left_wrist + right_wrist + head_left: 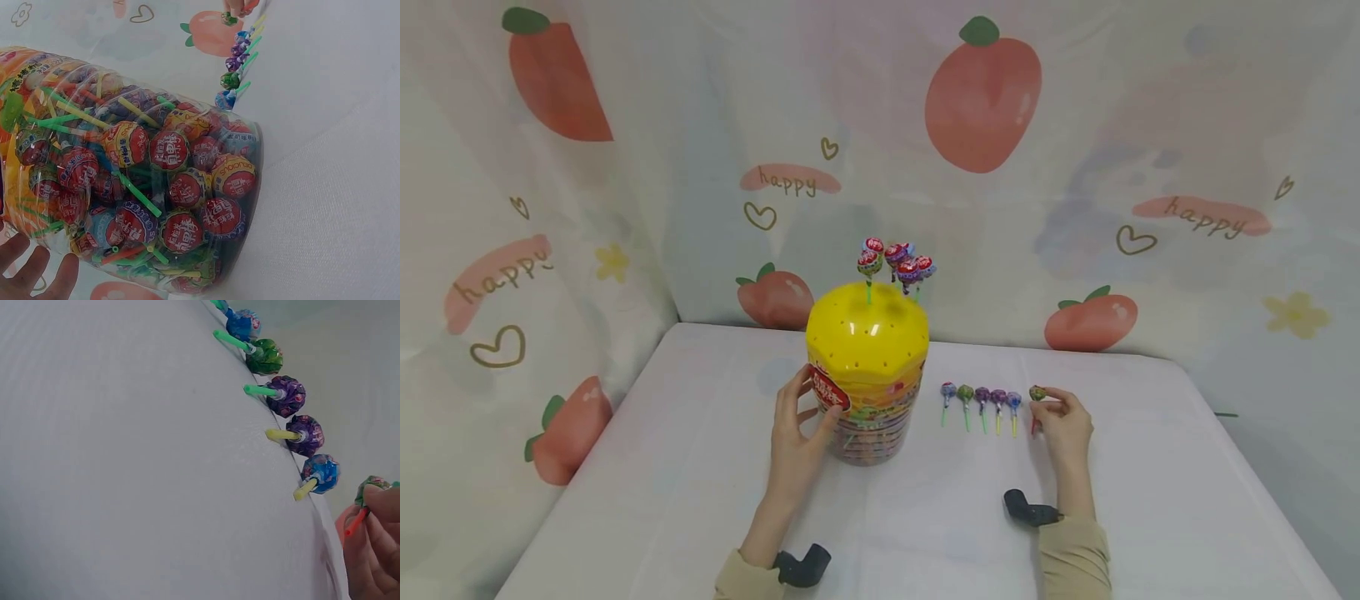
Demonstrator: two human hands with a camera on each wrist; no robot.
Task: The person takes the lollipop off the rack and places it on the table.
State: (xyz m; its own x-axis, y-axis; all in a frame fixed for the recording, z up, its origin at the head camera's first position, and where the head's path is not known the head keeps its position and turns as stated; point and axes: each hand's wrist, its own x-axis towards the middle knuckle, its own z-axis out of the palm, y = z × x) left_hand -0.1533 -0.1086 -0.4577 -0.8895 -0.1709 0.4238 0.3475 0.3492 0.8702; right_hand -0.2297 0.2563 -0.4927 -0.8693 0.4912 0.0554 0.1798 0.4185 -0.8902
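Observation:
A large clear jar (868,442) with a yellow lid (865,329) stands on the table, packed with wrapped lollipops (169,150). My left hand (797,433) rests against the jar's left side, fingers spread by the red label (831,389). In the left wrist view, the left fingers (34,269) show relaxed beside the jar's wall. To the right, my right hand (1063,425) pinches a lollipop (372,487) with a green wrapper and red stick. It is at the right end of a row of several lollipops (982,397) on the table.
Several lollipops (907,271) stand upright in the lid, towards its back; small holes dot the lid. A white cloth covers the table (647,500). Behind it hangs a printed backdrop (880,125) with fruit and hearts. Dark wrist-worn devices (1030,510) stick out from both forearms.

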